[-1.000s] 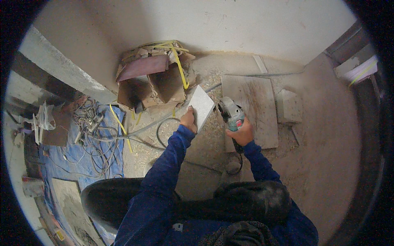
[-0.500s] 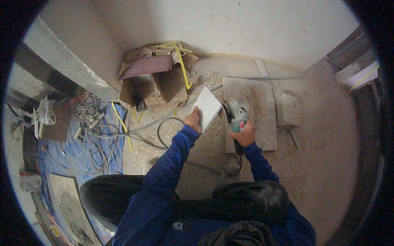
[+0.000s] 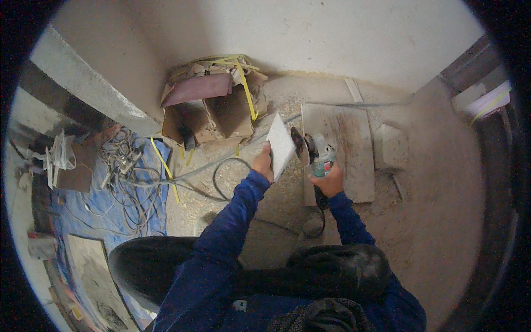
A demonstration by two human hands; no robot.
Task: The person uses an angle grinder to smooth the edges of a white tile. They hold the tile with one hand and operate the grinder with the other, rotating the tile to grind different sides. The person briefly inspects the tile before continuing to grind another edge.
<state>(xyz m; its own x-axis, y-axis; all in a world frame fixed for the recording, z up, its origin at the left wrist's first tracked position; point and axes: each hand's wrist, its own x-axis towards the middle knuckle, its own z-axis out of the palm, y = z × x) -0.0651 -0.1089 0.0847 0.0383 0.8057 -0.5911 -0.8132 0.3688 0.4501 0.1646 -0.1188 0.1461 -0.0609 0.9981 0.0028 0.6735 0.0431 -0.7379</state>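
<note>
My left hand (image 3: 264,161) grips a pale, speckled tile (image 3: 281,146) by its left edge, holding it tilted in the air. Wrapped round the green body of an angle grinder (image 3: 322,159) is my right hand (image 3: 330,180). The grinder's dark disc (image 3: 300,146) faces the tile's right edge, with a small gap between them. Beneath the grinder a wide, stained board (image 3: 345,149) lies on the floor. A dark cord runs down from the grinder's rear end. The fingers under the tile are hidden.
A torn cardboard box (image 3: 232,119) with yellow straps stands by the wall. Tangled cables (image 3: 133,166) cover a blue tarp (image 3: 99,213) on the left. A dusty block (image 3: 390,146) sits right of the board. One cable (image 3: 210,165) crosses the gritty floor.
The tile has tilted more steeply and its right edge has come away from the disc. The grinder has turned slightly, showing more of its disc. My right hand has barely moved.
</note>
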